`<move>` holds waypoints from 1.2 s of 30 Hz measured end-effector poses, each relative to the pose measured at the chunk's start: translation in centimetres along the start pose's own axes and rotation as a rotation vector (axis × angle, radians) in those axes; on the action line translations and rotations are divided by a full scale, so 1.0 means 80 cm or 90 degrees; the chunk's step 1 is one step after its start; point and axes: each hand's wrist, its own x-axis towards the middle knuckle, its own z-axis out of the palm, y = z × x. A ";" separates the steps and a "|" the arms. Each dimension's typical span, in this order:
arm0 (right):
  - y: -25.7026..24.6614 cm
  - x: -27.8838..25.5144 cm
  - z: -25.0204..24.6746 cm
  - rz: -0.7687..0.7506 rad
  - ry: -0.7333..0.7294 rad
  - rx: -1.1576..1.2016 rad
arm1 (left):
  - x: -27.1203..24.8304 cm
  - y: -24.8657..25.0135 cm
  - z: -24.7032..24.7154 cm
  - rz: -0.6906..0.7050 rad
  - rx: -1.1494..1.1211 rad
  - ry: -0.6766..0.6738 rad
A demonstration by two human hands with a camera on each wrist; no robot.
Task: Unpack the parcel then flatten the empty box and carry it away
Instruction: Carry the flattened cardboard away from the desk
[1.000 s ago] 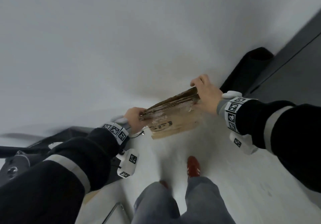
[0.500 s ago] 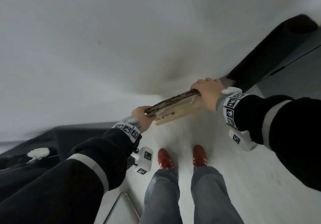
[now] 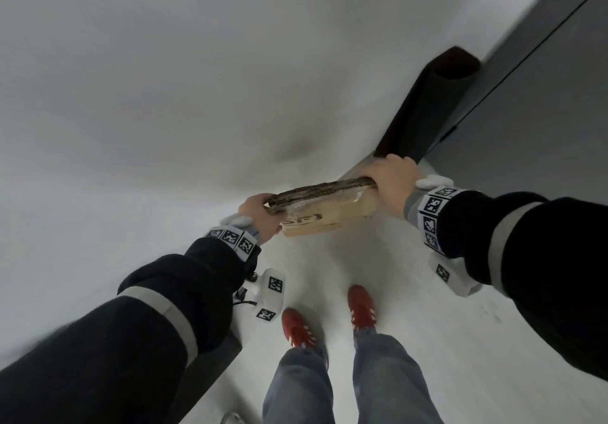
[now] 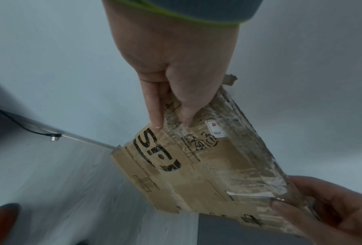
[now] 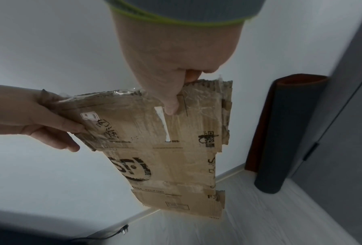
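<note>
Head view, near to far: red shoes [image 3: 329, 316] at lower centre, both planted on the floor [image 3: 444, 358], a moment ago mid-stride. Walking looks finished, so I'd judge the carry is at its end. Above them, mid-frame, the flattened box [image 3: 325, 208] hangs on edge in the air, now steeper than a second back. Left hand [image 3: 261, 216] pinches its left end, fingers [image 4: 155, 106] pressed together; right hand [image 3: 390, 183] clamps the right end, thumb on the near face. Cardboard is worn, taped, printed black. Rolled mat [image 3: 427, 107] upper right, against the wall [image 3: 197, 61].
</note>
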 end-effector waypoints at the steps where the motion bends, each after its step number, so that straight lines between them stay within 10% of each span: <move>1: 0.008 0.002 0.001 0.003 0.004 0.002 | 0.007 0.005 0.004 0.010 0.000 0.001; 6: 0.045 0.039 0.013 0.006 0.017 0.030 | 0.042 0.022 0.034 0.025 0.089 0.021; 20: -0.023 0.231 0.243 -0.105 -0.040 -0.059 | 0.171 -0.217 0.118 -0.114 0.108 0.129; 36: -0.111 0.285 0.358 -0.120 0.021 -0.019 | 0.218 -0.379 0.114 -0.215 0.030 0.202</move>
